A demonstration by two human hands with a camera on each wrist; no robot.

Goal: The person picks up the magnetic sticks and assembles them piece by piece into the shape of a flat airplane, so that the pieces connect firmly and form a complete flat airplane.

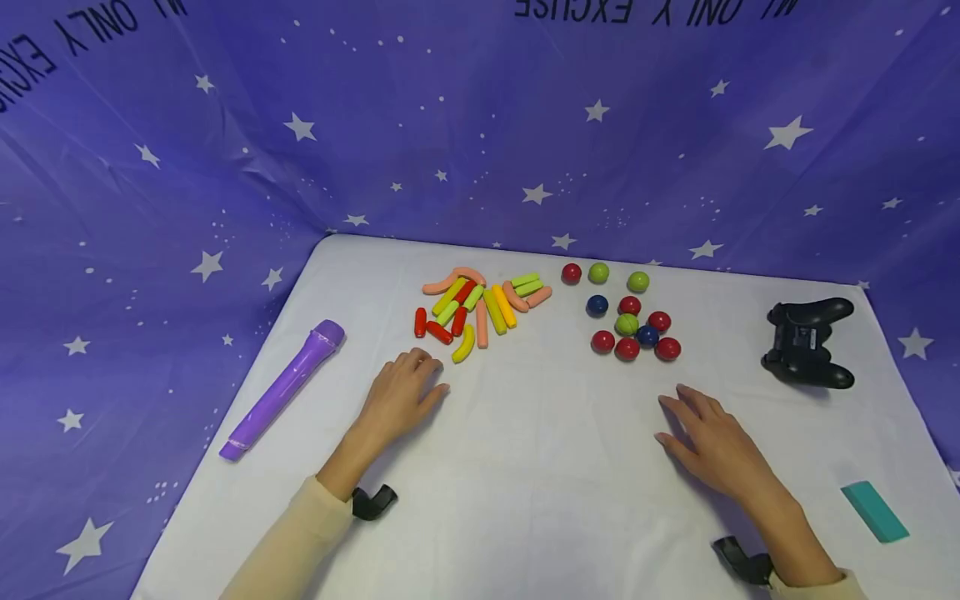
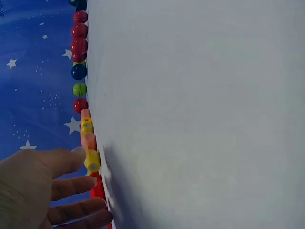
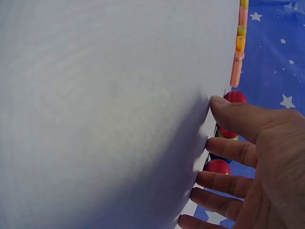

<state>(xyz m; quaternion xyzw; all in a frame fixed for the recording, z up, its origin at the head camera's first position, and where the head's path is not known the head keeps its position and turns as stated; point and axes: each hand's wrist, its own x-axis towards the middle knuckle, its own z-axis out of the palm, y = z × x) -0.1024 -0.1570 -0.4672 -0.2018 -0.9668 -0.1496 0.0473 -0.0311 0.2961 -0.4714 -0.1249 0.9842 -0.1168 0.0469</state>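
Note:
My left hand (image 1: 400,393) is held low over the table with its fingers relaxed, just in front of a cluster of short sticks in red, yellow, green and peach. Nearest its fingertips are a curved yellow piece (image 1: 464,344) and a small red stick (image 1: 439,332). In the left wrist view, thumb and fingers overlap the sticks, gripping nothing. My right hand (image 1: 718,442) has its fingers loosely spread and holds nothing. Beyond its fingertips lies a group of small shiny balls: red (image 1: 667,349), green (image 1: 627,325) and dark blue (image 1: 647,337).
On the left lies a long purple stick with a knobbed end (image 1: 283,392). A black game controller (image 1: 806,343) sits at the right, with a teal block (image 1: 875,511) nearer me. The white-covered table (image 1: 525,467) meets a starry purple cloth (image 1: 480,125) at its back edge.

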